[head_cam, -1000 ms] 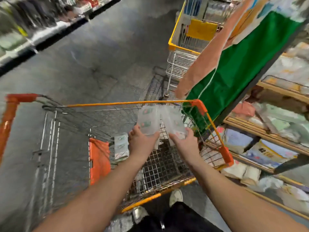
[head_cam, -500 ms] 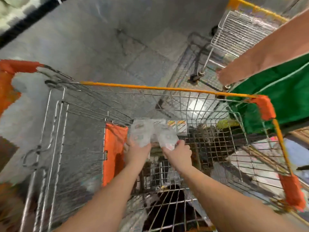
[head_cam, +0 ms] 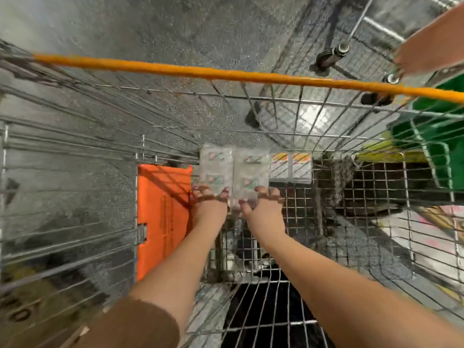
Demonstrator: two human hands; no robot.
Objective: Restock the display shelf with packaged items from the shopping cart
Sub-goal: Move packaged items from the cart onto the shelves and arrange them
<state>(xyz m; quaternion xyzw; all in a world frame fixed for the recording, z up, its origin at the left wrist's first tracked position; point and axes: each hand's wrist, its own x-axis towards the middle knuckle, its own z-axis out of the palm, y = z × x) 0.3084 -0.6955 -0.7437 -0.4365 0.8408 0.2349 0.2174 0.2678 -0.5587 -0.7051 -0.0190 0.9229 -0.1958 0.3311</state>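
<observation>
Right, down at the very bottom edge a brown sleeve cuff (head_cam: 140, 322) sits on the left arm, and both bare forearms reach forward into the silver wire-mesh shopping cart (head_cam: 313, 222). Below them, dark clothing shows through the mesh floor, though the detail is lost in blur. Further in, the left hand (head_cam: 209, 205) has its fingers curled round the lower edge of a clear plastic packet with small red-and-green labels (head_cam: 216, 169), gripping it. Just beside it the right hand (head_cam: 263, 207) grasps a second clear plastic packet with matching labels (head_cam: 251, 174), thumb and fingers wrapped over its bottom edge. The two packets are held side by side, edges touching, low inside the basket; whether they rest on the mesh I cannot tell. Left of the hands stands the flat orange plastic seat flap (head_cam: 163, 212), upright against the wire divider. Immediately right of the packets, a pair of white packets with orange-and-yellow tops (head_cam: 291, 168) stand against the far wire wall. Beyond them runs the cart's orange rim bar (head_cam: 226, 74), crossing the view. Off to the right through the wires hangs green fabric (head_cam: 437, 126). Past the rim lies grey speckled concrete floor (head_cam: 150, 28), with the black caster wheel of another cart (head_cam: 330, 55) standing on it.
</observation>
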